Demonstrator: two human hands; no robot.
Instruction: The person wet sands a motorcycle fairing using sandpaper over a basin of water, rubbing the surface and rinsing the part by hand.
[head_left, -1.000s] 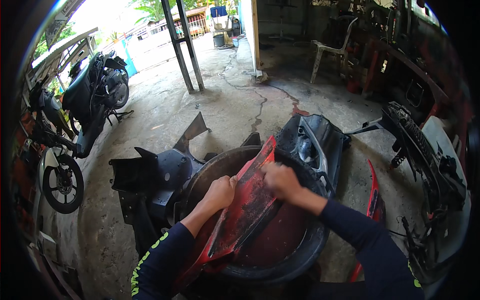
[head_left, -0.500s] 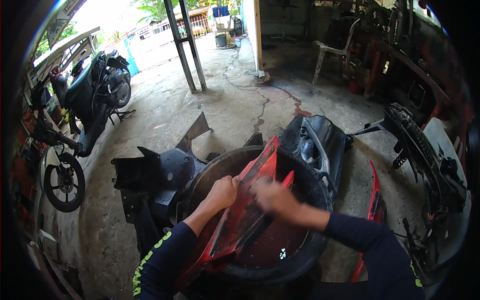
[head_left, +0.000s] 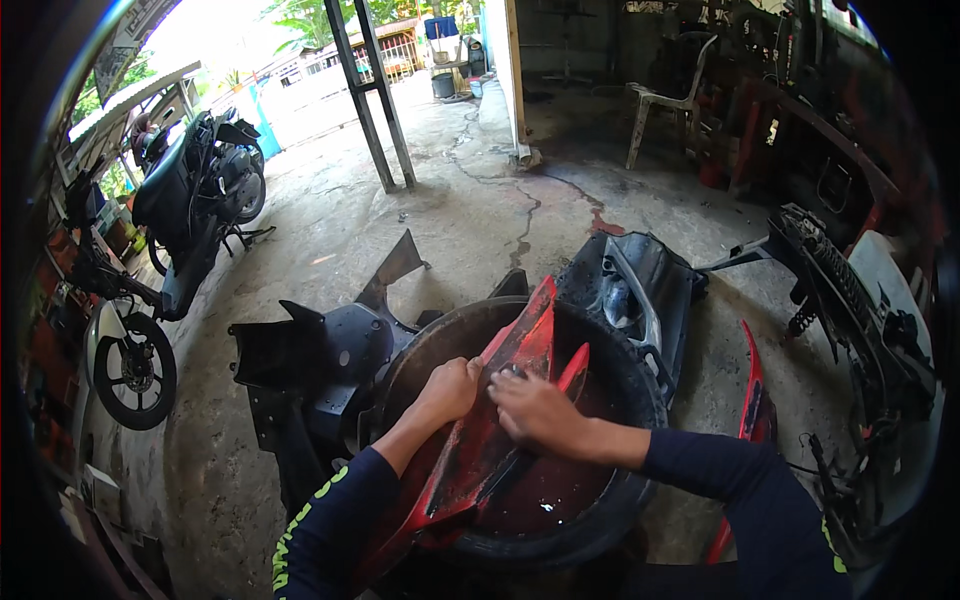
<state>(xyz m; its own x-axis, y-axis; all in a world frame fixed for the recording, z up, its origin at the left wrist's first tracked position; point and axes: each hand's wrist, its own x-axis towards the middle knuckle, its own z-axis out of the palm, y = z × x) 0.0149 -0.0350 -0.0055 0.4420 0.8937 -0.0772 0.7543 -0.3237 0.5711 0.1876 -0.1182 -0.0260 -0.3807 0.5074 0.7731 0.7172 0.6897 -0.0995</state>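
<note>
A long pointed red motorcycle fairing panel, scuffed dark in places, lies slanted over a round black tub holding reddish liquid. My left hand is closed on the panel's left edge, about midway along. Against the panel's face, to the right of it, rests my right hand with its fingers curled. A small dark piece shows at those fingers; its kind cannot be made out.
Black plastic body panels lie left of the tub, and a dark grey panel lies behind it at right. Another red panel is on the concrete. A partly stripped motorcycle stands right; a scooter stands far left.
My right hand has shifted slightly left on the panel and is less blurred. My left hand keeps its hold. The panel stays nearly in place.
</note>
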